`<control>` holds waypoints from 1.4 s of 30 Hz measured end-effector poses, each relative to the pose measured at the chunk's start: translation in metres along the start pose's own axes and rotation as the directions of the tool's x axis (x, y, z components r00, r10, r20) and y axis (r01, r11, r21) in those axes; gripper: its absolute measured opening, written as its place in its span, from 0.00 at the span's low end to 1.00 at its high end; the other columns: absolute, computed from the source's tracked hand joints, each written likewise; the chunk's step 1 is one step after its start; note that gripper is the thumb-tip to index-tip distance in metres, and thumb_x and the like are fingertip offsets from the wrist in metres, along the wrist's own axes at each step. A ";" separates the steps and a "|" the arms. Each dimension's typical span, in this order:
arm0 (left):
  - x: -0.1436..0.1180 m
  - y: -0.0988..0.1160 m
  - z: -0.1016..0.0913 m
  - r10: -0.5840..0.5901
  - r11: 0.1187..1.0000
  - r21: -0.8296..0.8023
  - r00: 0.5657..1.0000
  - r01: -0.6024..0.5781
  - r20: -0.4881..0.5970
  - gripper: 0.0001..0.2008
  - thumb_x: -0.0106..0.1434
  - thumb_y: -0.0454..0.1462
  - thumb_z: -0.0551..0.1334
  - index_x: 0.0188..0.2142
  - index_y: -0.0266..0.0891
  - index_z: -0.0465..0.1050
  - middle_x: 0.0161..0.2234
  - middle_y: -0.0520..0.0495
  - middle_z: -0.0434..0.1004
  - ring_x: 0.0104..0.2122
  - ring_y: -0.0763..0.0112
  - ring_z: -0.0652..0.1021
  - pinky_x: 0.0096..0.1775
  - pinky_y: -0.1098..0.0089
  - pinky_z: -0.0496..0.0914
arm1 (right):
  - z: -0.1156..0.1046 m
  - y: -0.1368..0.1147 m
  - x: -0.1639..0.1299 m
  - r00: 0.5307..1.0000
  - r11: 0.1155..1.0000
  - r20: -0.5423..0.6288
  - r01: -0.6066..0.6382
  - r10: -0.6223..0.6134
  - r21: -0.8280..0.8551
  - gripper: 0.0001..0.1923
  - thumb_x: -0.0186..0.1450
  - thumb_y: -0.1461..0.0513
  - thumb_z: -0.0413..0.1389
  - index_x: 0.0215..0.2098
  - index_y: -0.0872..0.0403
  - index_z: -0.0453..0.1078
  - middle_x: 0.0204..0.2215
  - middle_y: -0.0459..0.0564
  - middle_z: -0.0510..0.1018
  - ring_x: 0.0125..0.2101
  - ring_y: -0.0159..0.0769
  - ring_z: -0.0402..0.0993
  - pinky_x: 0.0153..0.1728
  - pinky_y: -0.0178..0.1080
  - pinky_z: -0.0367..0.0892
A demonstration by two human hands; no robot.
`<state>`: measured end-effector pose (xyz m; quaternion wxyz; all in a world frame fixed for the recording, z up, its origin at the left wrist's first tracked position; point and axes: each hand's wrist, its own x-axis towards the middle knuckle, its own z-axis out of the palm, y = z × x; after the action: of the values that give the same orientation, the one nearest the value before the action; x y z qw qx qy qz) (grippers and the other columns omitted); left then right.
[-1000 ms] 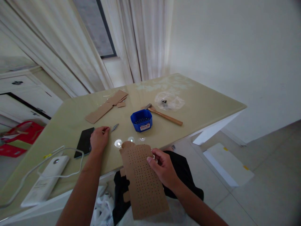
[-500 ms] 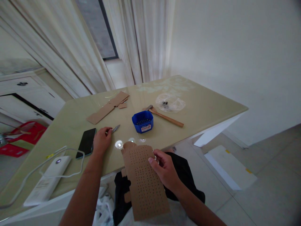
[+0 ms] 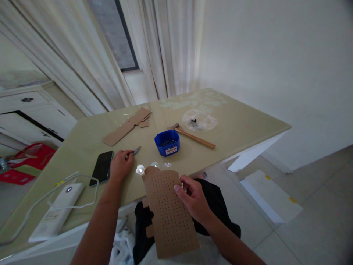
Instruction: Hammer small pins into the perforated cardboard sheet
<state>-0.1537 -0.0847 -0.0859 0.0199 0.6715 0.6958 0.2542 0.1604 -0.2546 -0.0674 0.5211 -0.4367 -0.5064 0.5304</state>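
One blue tub [image 3: 167, 142] holds small dark pieces.

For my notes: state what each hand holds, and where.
Right hand grips the perforated cardboard sheet by its right edge. Left hand pinches a small metal tool at its near end.

On the table [image 3: 234, 125], the tub [image 3: 167, 142] sits in the middle. The hammer [image 3: 193, 137] lies right of it, the phone [image 3: 102, 167] left, cardboard strips [image 3: 125, 126] farther back.
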 end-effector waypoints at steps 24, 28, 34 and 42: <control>0.001 0.000 0.005 0.085 0.996 0.018 0.996 -0.085 0.030 0.26 0.69 0.52 0.61 0.54 0.38 0.83 0.47 0.38 0.82 0.41 0.57 0.80 0.53 0.58 0.74 | -0.001 0.001 0.000 1.000 1.000 -0.008 -0.015 0.015 -0.013 0.17 0.70 0.49 0.60 0.34 0.53 0.69 0.25 0.40 0.60 0.26 0.30 0.55 0.27 0.35 0.54; 0.006 0.003 0.006 0.072 0.997 0.040 0.997 -0.073 0.025 0.24 0.68 0.52 0.64 0.53 0.38 0.84 0.48 0.37 0.82 0.46 0.53 0.80 0.57 0.56 0.72 | -0.001 0.004 0.000 1.000 1.000 -0.009 -0.022 0.022 0.002 0.17 0.70 0.48 0.61 0.35 0.53 0.71 0.25 0.41 0.62 0.26 0.31 0.57 0.28 0.35 0.56; 0.009 0.012 0.008 0.044 0.998 0.046 0.999 -0.045 0.024 0.22 0.68 0.50 0.63 0.49 0.35 0.84 0.47 0.36 0.83 0.43 0.54 0.82 0.54 0.58 0.74 | 0.001 0.001 0.000 1.000 0.999 -0.013 -0.027 0.027 0.018 0.16 0.69 0.49 0.61 0.34 0.53 0.70 0.25 0.41 0.63 0.26 0.30 0.57 0.28 0.35 0.56; 0.008 0.032 0.014 -0.037 0.997 0.064 0.999 0.036 0.005 0.20 0.70 0.46 0.59 0.46 0.36 0.85 0.44 0.37 0.84 0.39 0.56 0.82 0.46 0.60 0.75 | -0.001 -0.001 0.001 1.000 1.000 -0.008 -0.012 0.012 0.021 0.17 0.69 0.49 0.61 0.33 0.53 0.69 0.25 0.40 0.61 0.26 0.30 0.55 0.27 0.35 0.55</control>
<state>-0.1198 -0.0733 -0.0833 0.0052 0.6596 0.7156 0.2297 0.1611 -0.2536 -0.0667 0.5244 -0.4363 -0.4961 0.5372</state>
